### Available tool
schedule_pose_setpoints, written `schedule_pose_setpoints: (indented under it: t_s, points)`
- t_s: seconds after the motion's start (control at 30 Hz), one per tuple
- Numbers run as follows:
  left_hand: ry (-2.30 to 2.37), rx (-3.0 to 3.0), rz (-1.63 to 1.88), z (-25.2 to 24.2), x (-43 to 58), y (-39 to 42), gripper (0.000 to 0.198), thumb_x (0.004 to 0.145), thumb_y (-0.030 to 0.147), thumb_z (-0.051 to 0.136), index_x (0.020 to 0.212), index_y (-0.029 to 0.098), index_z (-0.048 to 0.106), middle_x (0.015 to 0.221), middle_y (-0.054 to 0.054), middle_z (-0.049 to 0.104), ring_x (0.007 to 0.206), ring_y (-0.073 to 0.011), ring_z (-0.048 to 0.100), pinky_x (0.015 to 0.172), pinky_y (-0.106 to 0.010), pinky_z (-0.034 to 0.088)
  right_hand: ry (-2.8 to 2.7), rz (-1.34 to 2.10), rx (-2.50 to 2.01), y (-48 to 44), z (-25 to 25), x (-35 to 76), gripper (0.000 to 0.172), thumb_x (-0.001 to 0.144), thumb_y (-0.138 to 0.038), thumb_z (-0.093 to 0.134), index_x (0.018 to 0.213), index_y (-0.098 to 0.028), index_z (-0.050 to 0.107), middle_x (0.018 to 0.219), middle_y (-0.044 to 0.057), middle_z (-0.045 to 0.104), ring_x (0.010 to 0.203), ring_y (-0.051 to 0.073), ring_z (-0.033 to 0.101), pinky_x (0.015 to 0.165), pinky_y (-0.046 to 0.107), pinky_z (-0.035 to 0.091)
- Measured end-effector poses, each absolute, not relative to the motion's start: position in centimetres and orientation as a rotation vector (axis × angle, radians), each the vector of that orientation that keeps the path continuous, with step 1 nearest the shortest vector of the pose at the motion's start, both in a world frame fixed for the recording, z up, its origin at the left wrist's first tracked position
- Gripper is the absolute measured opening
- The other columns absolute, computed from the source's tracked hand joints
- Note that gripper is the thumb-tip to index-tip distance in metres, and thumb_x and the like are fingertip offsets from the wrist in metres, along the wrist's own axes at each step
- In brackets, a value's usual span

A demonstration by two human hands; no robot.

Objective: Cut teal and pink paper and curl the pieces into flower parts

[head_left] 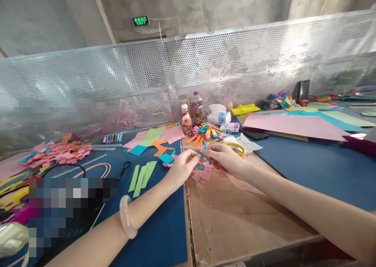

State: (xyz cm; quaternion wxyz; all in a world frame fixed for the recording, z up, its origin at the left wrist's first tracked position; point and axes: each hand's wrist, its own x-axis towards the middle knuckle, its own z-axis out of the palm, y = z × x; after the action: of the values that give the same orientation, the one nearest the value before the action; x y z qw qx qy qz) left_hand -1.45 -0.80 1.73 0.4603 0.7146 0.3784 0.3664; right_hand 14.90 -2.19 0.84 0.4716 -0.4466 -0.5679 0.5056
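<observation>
My left hand (182,168) and my right hand (225,157) meet over the wooden board, fingertips almost touching. Each has its fingers closed in a pinch; what lies between them is too small or hidden to make out. A bit of blue paper (205,146) shows right at the right fingertips. Behind the right hand is a yellow loop handle (241,150), apparently of scissors; whether the hand touches it I cannot tell. Cut pink paper pieces (202,173) lie just below the hands. A colourful paper-strip flower (205,133) sits beyond them.
Green paper strips (142,177) and an orange scrap (161,148) lie to the left, with a pile of pink paper flowers (58,151) farther off. Two bottles (197,108) and a tissue pack (219,115) stand behind. Large pink sheets (288,126) lie right. A perforated metal panel (199,63) closes the back.
</observation>
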Motion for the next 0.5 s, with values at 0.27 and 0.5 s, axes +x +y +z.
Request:
schedule_pose_setpoints:
  t_s: [0.27,0.5]
  points:
    - [0.907,2.030,1.093,1.77,-1.58,-1.19,0.011,0.073,0.027,0.061,0.081,0.020,0.057,0.083,-0.003,0.062,0.074,-0.0155,0.060,0.068,-0.027,0.047,-1.279,1.276,-1.034,-2.12,0.52,14.77,0.026,0.071,-0.038,0.061,0.062,-0.017,0.047,0.054,-0.005,0.042,0.043,0.006,0.038,0.040,0.020,0.026]
    - [0.912,2.136,1.109,1.61,-1.54,-1.16,0.009,0.074,0.026,0.059,0.079,0.019,0.058,0.085,-0.004,0.063,0.076,-0.0156,0.060,0.068,-0.026,0.048,-1.254,1.313,-0.999,-2.42,0.54,14.44,0.026,0.073,-0.038,0.060,0.064,-0.017,0.047,0.056,-0.005,0.043,0.045,0.006,0.038,0.042,0.020,0.028]
